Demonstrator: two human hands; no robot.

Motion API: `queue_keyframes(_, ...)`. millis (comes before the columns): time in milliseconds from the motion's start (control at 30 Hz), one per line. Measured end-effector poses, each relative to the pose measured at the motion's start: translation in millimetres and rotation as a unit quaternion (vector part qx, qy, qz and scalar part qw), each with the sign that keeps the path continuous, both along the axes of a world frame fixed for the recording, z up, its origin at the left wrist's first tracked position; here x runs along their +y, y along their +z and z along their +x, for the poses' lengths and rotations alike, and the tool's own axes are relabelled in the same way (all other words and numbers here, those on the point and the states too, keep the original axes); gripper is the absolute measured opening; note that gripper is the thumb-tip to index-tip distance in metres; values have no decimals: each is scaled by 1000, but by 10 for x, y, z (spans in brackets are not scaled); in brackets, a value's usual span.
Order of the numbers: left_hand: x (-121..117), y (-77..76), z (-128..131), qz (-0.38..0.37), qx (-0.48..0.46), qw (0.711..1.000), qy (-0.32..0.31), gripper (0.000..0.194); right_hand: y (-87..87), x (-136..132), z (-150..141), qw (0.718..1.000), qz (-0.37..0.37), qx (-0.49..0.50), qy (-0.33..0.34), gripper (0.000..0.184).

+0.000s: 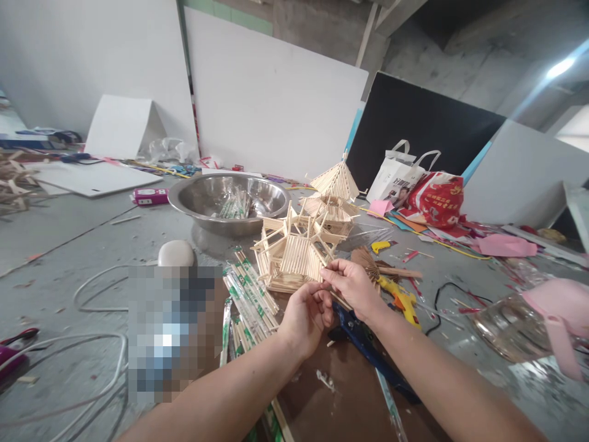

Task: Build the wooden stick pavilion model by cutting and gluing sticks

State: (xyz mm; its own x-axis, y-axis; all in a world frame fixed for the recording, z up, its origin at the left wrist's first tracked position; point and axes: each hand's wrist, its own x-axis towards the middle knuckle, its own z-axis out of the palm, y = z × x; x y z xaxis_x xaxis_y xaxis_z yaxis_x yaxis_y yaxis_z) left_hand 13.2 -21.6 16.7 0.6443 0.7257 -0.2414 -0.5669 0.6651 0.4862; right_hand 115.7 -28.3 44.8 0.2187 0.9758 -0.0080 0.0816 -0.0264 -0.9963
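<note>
and it's close work in the middle: the stick model (301, 258) sits just beyond both hands, its slatted side facing near. the right hand (356, 287) has thumb and forefinger pinched together at the model's near right corner; the left hand (304, 316), nearer and a touch to the left, curls its fingers inward just beside it. anything between those fingertips looks too small to make out, so i can't tell what either hand grips. to the left and near, wrapped chopsticks (251, 294) lie in a pile; near the right hand, a blue tool (356, 334), with a yellow glue gun (400, 299) to its right. farther back, a metal basin (221, 226) stands left, a cone of sticks (335, 181) right.
</note>
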Motion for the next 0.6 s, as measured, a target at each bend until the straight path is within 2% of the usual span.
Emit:
queue_keyframes(200,-20,21,-4,0,6,1000,-18,15,-38,-9,5,1000,5,11,8,18)
queue_keyframes(467,-37,-56,27,38,13,999,-22,16,-35,-90,82,1000,-9,15,22,18)
queue_keyframes(600,-63,-70,49,66,38,997,-18,20,-50,-188,125,1000,-5,-14,-5,17)
